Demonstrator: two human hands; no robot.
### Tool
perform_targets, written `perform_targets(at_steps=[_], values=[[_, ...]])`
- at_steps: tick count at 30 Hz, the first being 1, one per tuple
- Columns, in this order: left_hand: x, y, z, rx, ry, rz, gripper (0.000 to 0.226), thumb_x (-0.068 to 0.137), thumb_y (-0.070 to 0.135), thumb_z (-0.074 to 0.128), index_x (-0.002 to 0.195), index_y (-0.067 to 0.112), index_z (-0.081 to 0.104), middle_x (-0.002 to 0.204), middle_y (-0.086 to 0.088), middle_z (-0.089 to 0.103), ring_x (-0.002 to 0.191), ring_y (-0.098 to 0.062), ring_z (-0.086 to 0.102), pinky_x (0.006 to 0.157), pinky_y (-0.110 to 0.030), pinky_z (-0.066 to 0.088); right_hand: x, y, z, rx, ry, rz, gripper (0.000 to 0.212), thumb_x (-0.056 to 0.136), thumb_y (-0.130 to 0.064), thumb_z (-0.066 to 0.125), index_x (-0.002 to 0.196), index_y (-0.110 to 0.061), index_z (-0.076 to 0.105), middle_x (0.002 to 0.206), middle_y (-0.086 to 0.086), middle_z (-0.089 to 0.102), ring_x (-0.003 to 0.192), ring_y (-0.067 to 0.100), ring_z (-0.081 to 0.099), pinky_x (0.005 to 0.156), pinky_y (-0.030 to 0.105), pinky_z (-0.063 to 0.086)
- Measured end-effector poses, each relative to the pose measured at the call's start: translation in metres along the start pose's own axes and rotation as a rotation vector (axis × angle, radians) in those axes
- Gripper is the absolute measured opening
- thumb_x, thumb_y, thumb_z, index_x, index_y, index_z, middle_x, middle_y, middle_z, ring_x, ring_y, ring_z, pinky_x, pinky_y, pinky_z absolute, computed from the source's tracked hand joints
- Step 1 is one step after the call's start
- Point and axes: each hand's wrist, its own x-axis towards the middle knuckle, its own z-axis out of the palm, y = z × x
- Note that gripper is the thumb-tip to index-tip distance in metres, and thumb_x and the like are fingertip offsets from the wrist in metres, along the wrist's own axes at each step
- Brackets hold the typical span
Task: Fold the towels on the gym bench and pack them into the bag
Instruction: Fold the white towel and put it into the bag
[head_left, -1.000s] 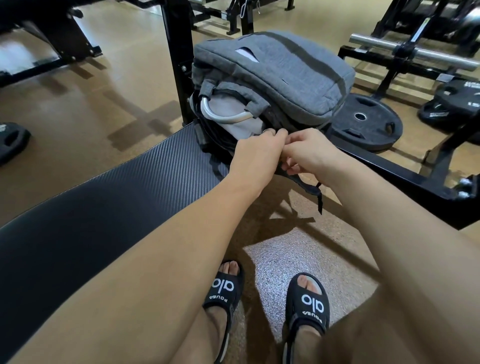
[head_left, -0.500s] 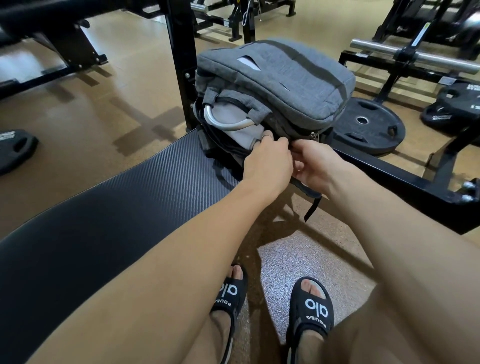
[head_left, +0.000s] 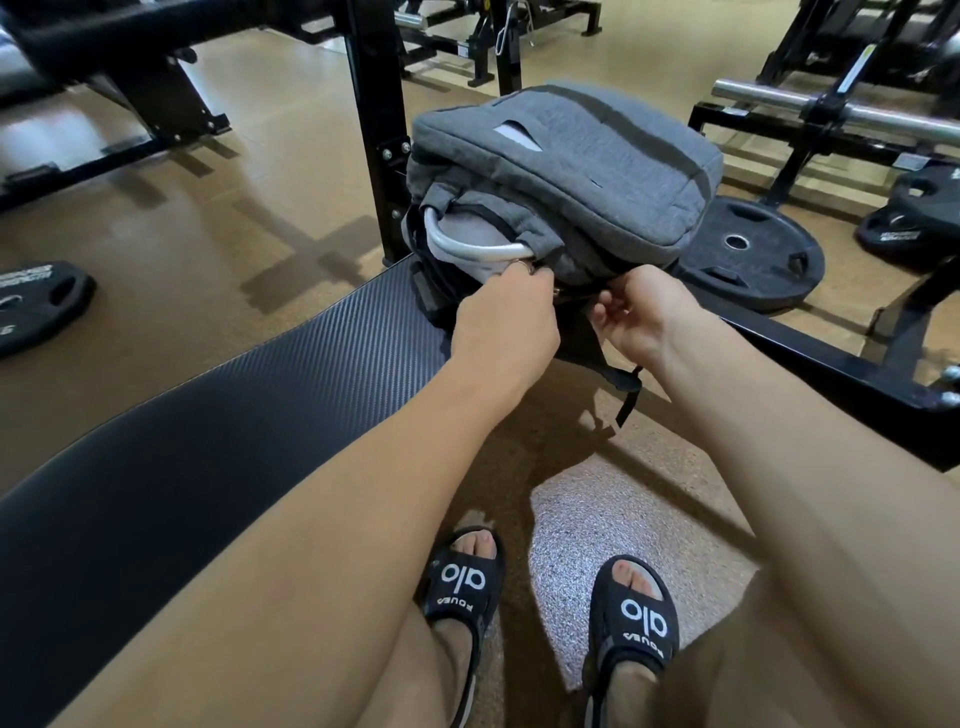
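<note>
Standing at the counter (head_left: 218, 467) in black slides (head_left: 460, 587), the person reaches both arms forward to the bag (head_left: 566, 171), which lies on its side at the counter's far end, against a black upright (head_left: 374, 130); the left hand (head_left: 501, 325) has its fingers curled at the bag's near edge, seemingly pinching a zip pull just under the white handle (head_left: 467, 249), though the fingertips are hidden; the right hand (head_left: 641, 312) pinches the fabric edge just beside it, a strap (head_left: 626, 400) dangling below. No towel shows on the counter, and pale grey cloth (head_left: 470, 234) fills the bag's mouth, so packing looks done and closing seems the step in hand; to do it well, the right hand's grip should hold the fabric taut in line with the zip while the left draws steadily; tuck any cloth clear of the teeth; a snag there is the likely fault. Beyond lie weight plates (head_left: 748, 254) and a barbell (head_left: 841, 111) on the floor.
</note>
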Motion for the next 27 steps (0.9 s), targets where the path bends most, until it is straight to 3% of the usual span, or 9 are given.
perform_targets(at_steps=[5,12,16,20,23,27], values=[[-0.001,-0.004,-0.004,-0.008,-0.003,-0.019,0.018,0.103,0.019,0.044,0.108,0.012,0.06,0.105,-0.009,0.06,0.098,-0.033,0.062,0.065,-0.038,0.035,0.003,-0.002,0.003,0.063,0.042,0.003,0.028,0.095,0.008,0.03,0.106,-0.006,0.052,0.079,0.004,0.046,0.056,0.008,0.043,0.044,0.018,0.048],[0.001,-0.016,0.006,-0.017,-0.027,-0.022,0.02,0.102,0.015,0.045,0.113,0.008,0.061,0.108,-0.012,0.062,0.1,-0.032,0.062,0.068,-0.036,0.042,0.008,-0.002,0.002,0.093,0.06,-0.018,0.053,0.094,0.01,0.029,0.14,-0.008,0.05,0.091,0.007,0.049,0.054,0.009,0.037,0.051,0.025,0.056],[0.003,-0.02,0.003,-0.138,-0.003,-0.079,0.021,0.101,0.016,0.045,0.109,0.006,0.062,0.106,-0.015,0.061,0.098,-0.034,0.059,0.068,-0.039,0.041,0.004,-0.004,0.003,0.12,0.049,-0.036,0.054,0.093,0.012,0.028,0.137,-0.008,0.051,0.087,0.008,0.048,0.055,0.01,0.035,0.052,0.028,0.057],[0.001,-0.017,0.001,-0.136,0.037,0.017,0.024,0.098,0.014,0.047,0.112,0.003,0.063,0.112,-0.019,0.06,0.106,-0.037,0.056,0.081,-0.045,0.05,-0.001,-0.007,0.001,0.156,0.045,-0.039,0.053,0.094,0.011,0.026,0.134,-0.01,0.052,0.084,0.007,0.045,0.056,0.01,0.035,0.052,0.028,0.058],[0.008,-0.025,0.005,-0.158,0.042,-0.083,0.023,0.097,0.016,0.046,0.109,0.005,0.063,0.104,-0.016,0.061,0.097,-0.035,0.059,0.068,-0.039,0.042,-0.005,-0.009,0.003,0.158,0.026,-0.032,0.05,0.094,0.013,0.028,0.131,-0.009,0.053,0.082,0.007,0.043,0.057,0.01,0.033,0.053,0.03,0.06],[0.012,-0.031,0.007,-0.204,0.028,-0.166,0.023,0.1,0.017,0.045,0.104,0.006,0.065,0.102,-0.014,0.061,0.094,-0.033,0.059,0.066,-0.035,0.037,-0.009,-0.011,0.005,0.179,0.028,-0.044,0.044,0.094,0.014,0.029,0.122,-0.011,0.052,0.081,0.007,0.042,0.058,0.01,0.033,0.058,0.033,0.062]])
